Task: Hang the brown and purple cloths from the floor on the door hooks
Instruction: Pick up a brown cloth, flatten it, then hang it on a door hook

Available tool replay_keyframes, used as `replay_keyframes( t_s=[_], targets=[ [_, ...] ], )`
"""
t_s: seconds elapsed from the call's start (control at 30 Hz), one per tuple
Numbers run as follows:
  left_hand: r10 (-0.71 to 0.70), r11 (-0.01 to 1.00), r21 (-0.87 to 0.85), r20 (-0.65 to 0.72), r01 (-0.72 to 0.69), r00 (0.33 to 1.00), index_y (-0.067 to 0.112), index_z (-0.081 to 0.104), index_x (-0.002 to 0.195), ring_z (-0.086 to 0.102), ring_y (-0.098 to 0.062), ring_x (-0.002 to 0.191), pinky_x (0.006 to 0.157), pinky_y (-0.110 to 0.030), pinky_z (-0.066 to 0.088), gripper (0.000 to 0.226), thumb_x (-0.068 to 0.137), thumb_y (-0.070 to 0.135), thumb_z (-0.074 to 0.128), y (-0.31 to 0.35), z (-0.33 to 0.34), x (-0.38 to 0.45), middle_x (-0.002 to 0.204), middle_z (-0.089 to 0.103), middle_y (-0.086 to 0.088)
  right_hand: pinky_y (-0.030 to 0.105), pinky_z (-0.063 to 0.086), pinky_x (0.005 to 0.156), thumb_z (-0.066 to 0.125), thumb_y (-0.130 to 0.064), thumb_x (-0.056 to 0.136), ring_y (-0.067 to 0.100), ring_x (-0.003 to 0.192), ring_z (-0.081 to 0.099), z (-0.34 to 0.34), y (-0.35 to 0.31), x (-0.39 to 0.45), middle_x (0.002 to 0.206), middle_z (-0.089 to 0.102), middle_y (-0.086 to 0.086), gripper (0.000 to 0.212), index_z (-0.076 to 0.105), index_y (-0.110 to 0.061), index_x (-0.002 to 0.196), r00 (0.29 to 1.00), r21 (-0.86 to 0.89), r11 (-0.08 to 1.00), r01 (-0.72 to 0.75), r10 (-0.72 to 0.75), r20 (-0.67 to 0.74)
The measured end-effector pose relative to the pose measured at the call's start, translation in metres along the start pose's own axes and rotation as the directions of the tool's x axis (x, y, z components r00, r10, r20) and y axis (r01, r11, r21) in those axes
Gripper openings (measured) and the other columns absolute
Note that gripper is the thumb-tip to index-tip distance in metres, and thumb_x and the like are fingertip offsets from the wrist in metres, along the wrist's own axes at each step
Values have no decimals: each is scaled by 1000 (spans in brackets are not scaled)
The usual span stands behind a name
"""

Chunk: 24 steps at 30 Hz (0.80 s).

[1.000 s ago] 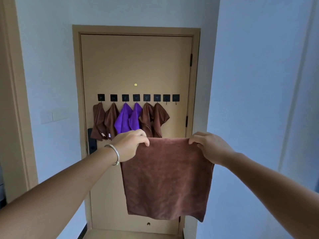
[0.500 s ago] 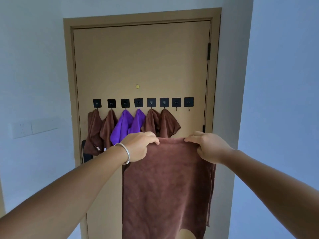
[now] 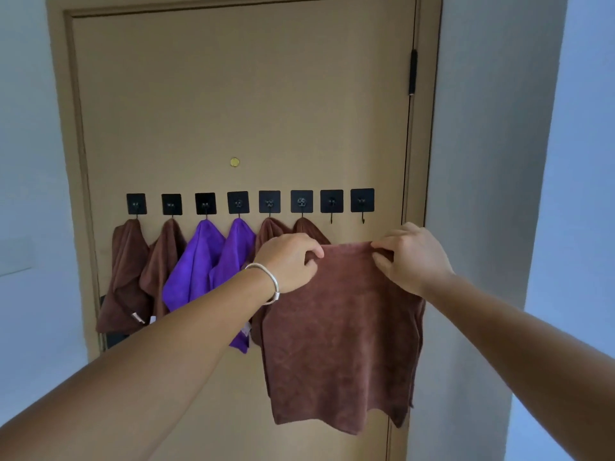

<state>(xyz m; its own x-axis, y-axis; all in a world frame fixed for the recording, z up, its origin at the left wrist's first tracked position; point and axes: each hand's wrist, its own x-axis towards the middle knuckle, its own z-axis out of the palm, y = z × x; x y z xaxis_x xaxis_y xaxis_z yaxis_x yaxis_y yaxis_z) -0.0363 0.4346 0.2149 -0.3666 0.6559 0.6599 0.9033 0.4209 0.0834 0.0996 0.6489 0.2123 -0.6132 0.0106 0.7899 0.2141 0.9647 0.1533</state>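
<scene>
A brown cloth hangs flat in front of the tan door, held by its top edge. My left hand pinches the top left corner and my right hand pinches the top right corner. Its top edge sits just below a row of black square hooks. Brown cloths and two purple cloths hang on the left hooks. The two hooks at the right end are bare, directly above my right hand.
The door frame and a grey-white wall rise close on the right. A black door handle plate shows low on the left, partly behind the hanging cloths. A small brass peephole sits above the hooks.
The door and hooks have come much closer. Both hands have raised the brown cloth and drawn nearer together, so its top edge now lies just under the hooks.
</scene>
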Motion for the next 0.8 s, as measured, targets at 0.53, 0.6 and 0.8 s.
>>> replay_keyframes(
  t_s=[0.53,0.6,0.8],
  targets=[
    [5,997,-76,0,-5,1000,32,57,124,53,-15,107,86,-36,46,47,92,3,39,-100,99,177,123,48,10,34,46,83,48,6,88,24,106,55,143,49,148,118,62,1,46,65,-21,121,998,37,999,-25,23,58],
    [-11,999,-43,-3,11,1000,30,56,127,54,-16,109,86,-34,46,47,92,3,39,-107,107,190,126,47,8,39,48,84,47,4,88,26,106,53,155,47,160,119,61,4,45,64,-19,123,998,11,1000,-25,24,50],
    [0,995,95,-1,0,1000,29,56,127,59,-23,101,82,-38,48,47,90,4,41,-121,126,208,123,49,5,33,45,68,46,-7,91,23,101,51,183,47,172,112,58,1,38,59,-22,124,998,-214,977,18,-4,67]
  ],
)
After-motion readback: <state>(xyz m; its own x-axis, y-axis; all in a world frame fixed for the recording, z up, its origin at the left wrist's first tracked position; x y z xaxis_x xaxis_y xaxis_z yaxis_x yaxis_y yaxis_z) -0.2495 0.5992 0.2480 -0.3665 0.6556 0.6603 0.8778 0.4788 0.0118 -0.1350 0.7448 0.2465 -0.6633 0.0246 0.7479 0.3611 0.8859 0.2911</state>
